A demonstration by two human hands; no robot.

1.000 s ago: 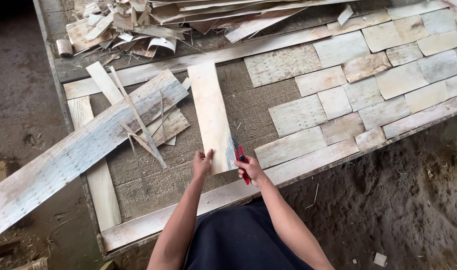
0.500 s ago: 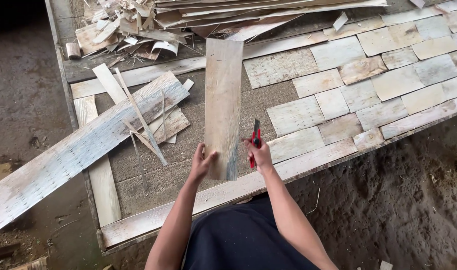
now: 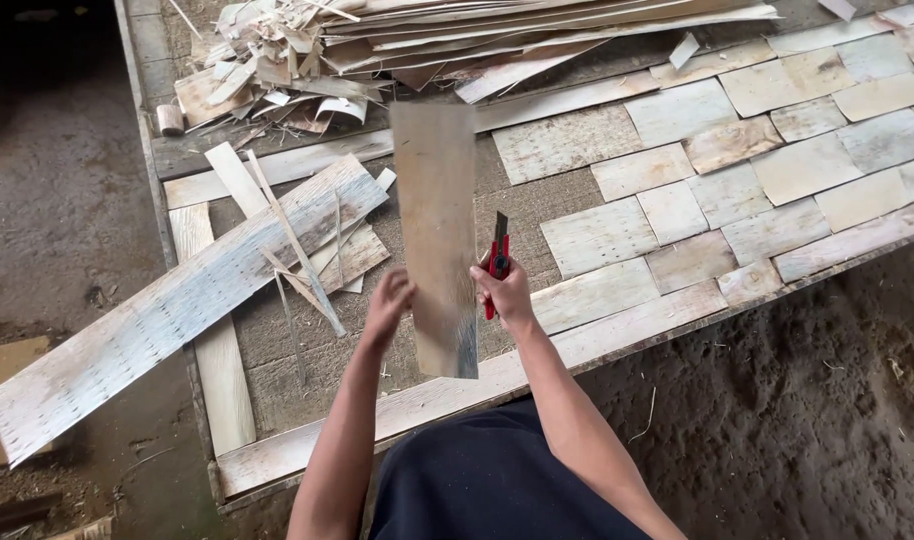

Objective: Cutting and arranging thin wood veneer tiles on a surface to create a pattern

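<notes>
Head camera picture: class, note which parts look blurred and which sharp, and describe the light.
Head view: the veneer strip raised between both hands is smeared by motion blur, as is the left hand; the right hand with its red-handled cutter is only slightly soft; the laid veneer tiles and scrap pile are sharp. Light is soft and even, no glare; the upper left corner falls into dark shadow.

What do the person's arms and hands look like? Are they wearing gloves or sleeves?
No gloves and no sleeves show. The left hand and the right hand are bare, and both arms are bare up to the picture's edge. No watch or rings show. Below is a dark navy garment.
</notes>
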